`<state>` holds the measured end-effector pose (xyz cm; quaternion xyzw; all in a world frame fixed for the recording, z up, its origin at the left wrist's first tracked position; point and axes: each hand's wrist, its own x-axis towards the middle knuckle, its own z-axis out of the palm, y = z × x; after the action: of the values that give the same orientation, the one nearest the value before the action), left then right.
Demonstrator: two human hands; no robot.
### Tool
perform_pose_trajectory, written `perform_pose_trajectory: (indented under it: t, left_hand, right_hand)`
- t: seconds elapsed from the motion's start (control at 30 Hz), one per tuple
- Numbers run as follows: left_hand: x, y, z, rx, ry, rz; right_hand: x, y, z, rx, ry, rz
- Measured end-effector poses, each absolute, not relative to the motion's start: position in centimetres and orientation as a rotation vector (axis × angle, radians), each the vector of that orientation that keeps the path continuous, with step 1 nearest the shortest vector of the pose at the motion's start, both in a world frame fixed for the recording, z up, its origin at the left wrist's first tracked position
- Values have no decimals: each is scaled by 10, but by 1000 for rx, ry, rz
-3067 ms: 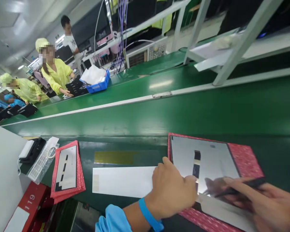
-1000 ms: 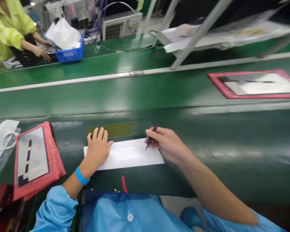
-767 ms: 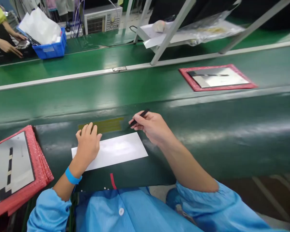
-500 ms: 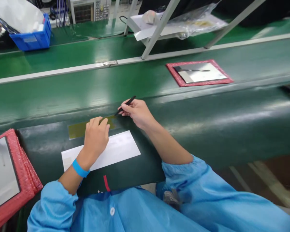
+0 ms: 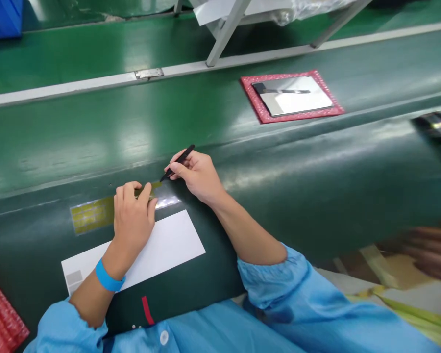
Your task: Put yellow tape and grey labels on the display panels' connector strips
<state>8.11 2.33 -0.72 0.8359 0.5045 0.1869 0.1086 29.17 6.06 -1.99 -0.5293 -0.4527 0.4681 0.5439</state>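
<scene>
My right hand (image 5: 198, 177) is closed around black tweezers (image 5: 180, 161), held like a pen. Their tip points down at the right end of a sheet of yellow adhesive stickers (image 5: 91, 215) on clear backing. On that sheet rests my left hand (image 5: 134, 213), a blue band at its wrist, with thumb and forefinger apart near the tweezer tip. The fingers cover the sheet's middle part. Below it a white rectangular panel (image 5: 172, 238), with a grey patch at its lower left corner, lies partly under my left wrist.
Across the green bench, a flat screen panel (image 5: 297, 98) lies on a red bubble-wrap pouch (image 5: 252, 93). More red pouches (image 5: 2, 316) are stacked at lower left. A metal frame leg (image 5: 228, 34) stands behind. At the right edge another person's hand (image 5: 433, 252) is blurred.
The view has tilted down and shifted, so most things sit further left. The tweezers remain in my right hand beside the sticker sheet. Another person's blurred hand has come in at right.
</scene>
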Motion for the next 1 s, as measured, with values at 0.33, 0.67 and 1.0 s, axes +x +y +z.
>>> perform_pose_trajectory:
  t: [0.33, 0.67, 1.0]
  left_hand:
    - [82, 22, -6, 2444, 1486, 535]
    - [83, 24, -4, 2429, 1494, 503]
    - [83, 24, -4, 2409, 1496, 507]
  right_hand:
    - [291, 60, -13, -1292, -1111, 1122]
    - [292, 69, -11, -1313, -1115, 1196]
    - [288, 69, -13, -1308, -1097, 1183]
